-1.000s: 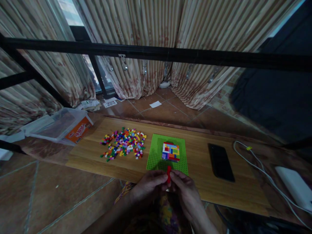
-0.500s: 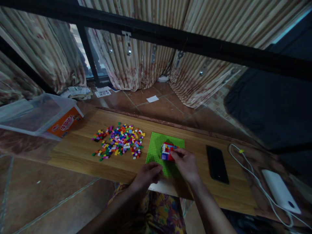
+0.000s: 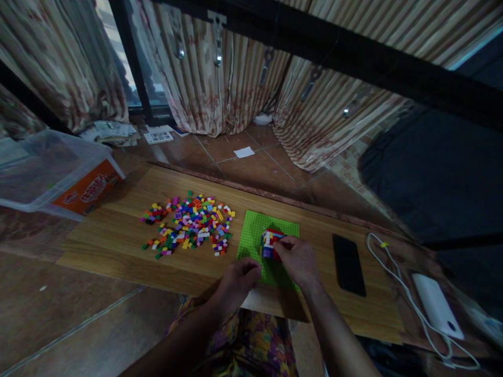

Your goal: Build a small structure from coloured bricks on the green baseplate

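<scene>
A small block model [image 3: 270, 244] of red, white, blue and purple toy bricks stands on the green baseplate [image 3: 251, 225]. My right hand [image 3: 299, 261] is closed at the model's right side, thumb and fingertips gripping it there; the fingers partly hide that side. Over the plate's lower left edge, my left hand [image 3: 239, 280] is curled with thumb and forefinger together, just apart from the model. Whether a small piece sits in that pinch cannot be made out. Left of the plate spreads a pile of loose toy bricks [image 3: 200, 222] in many colours.
All this lies on a wooden board [image 3: 121, 251]. A black phone [image 3: 349, 264] rests right of the plate, and beyond it a white power bank [image 3: 436, 303] with a white cable [image 3: 408, 285]. A clear plastic box [image 3: 51, 178] with an orange label stands at the left end.
The camera view has shifted and tilted slightly. Both hands stay almost where they were, the right at the model and the left by the plate's edge.
</scene>
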The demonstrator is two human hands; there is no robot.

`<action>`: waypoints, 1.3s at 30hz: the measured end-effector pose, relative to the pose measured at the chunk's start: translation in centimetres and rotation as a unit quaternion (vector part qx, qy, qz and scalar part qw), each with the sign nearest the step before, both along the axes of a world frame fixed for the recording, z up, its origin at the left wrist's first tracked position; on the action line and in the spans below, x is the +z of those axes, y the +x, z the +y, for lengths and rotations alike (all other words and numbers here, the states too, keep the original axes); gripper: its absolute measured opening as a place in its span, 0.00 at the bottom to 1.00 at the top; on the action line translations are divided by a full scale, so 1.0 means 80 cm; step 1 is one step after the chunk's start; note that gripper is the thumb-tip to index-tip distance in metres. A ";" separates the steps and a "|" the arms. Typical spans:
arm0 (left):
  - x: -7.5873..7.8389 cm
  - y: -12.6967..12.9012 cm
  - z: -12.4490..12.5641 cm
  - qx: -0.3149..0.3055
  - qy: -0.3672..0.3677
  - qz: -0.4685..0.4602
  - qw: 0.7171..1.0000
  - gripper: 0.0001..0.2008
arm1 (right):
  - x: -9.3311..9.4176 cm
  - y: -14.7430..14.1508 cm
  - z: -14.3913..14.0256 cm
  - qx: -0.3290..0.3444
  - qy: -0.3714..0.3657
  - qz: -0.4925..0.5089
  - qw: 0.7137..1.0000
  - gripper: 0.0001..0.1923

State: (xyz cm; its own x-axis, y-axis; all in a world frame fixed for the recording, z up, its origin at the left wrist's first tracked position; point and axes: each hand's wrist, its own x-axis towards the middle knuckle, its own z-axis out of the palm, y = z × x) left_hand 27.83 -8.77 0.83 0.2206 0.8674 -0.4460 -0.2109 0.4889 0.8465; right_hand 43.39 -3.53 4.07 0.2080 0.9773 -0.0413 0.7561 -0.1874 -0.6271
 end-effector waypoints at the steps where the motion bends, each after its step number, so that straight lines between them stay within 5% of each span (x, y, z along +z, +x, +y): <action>1: -0.002 0.000 0.000 -0.004 0.009 0.010 1.000 0.08 | 0.000 -0.001 0.001 -0.001 0.000 0.005 1.000 0.08; 10: -0.004 -0.001 0.000 -0.042 0.143 0.157 0.976 0.08 | -0.007 -0.002 0.004 -0.009 -0.031 0.061 0.998 0.12; 17: 0.009 0.011 0.006 -0.106 0.336 0.352 0.867 0.18 | -0.011 0.003 0.007 0.001 -0.038 0.130 0.991 0.11; 26: -0.004 0.026 0.008 -0.112 0.436 0.491 0.746 0.18 | -0.010 0.002 0.016 0.005 -0.043 0.127 0.991 0.10; 33: -0.003 0.021 0.004 -0.092 0.476 0.501 0.717 0.21 | 0.006 0.001 0.007 -0.002 0.011 0.115 0.993 0.11; 39: -0.014 -0.016 -0.018 -0.095 0.480 0.489 0.722 0.17 | 0.018 0.054 -0.032 -0.083 0.114 0.158 0.977 0.21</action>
